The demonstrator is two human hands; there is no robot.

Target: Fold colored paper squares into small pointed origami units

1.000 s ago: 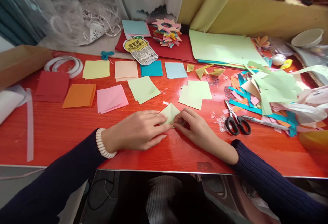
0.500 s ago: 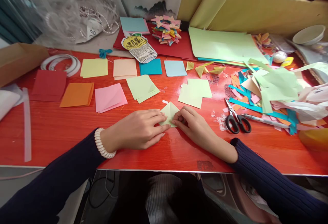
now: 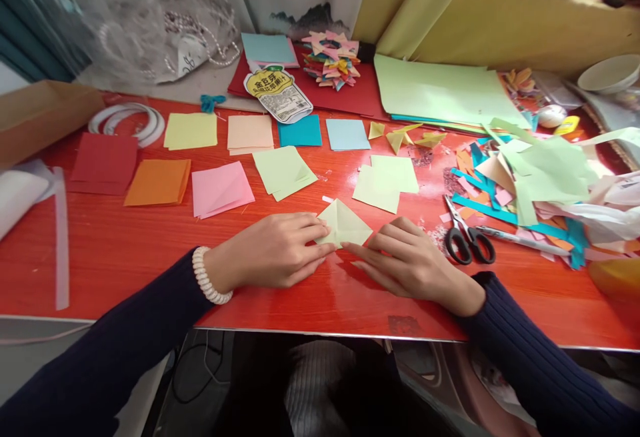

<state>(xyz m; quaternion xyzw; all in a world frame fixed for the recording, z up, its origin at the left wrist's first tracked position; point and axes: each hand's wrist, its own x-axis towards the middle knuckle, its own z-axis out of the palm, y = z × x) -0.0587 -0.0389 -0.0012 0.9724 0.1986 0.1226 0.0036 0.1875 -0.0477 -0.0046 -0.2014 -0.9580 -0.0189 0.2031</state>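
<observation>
A small pale green sheet of folding paper (image 3: 343,221) lies on the red table between my hands, folded into a pointed shape with creases down its middle. My left hand (image 3: 280,249) rests with its fingertips on the paper's left corner, holding it against the table. At the lower right edge, my right hand (image 3: 417,260) has its fingers stretched out, the index tip touching the paper near its bottom middle. Just beyond lie two loose pale green squares (image 3: 377,187).
Stacks of coloured squares, such as pink (image 3: 223,189) and orange (image 3: 157,182), cover the left and middle. Black-handled scissors (image 3: 467,234), a pen (image 3: 525,240) and paper scraps (image 3: 545,170) lie at right. Small folded yellow pieces (image 3: 399,138) and a stacked paper ring (image 3: 332,60) sit farther back.
My right hand has opened from a pinch at the paper's right side and flattened out, uncovering the right corner. My left hand keeps its place on the paper. The view has shifted slightly.
</observation>
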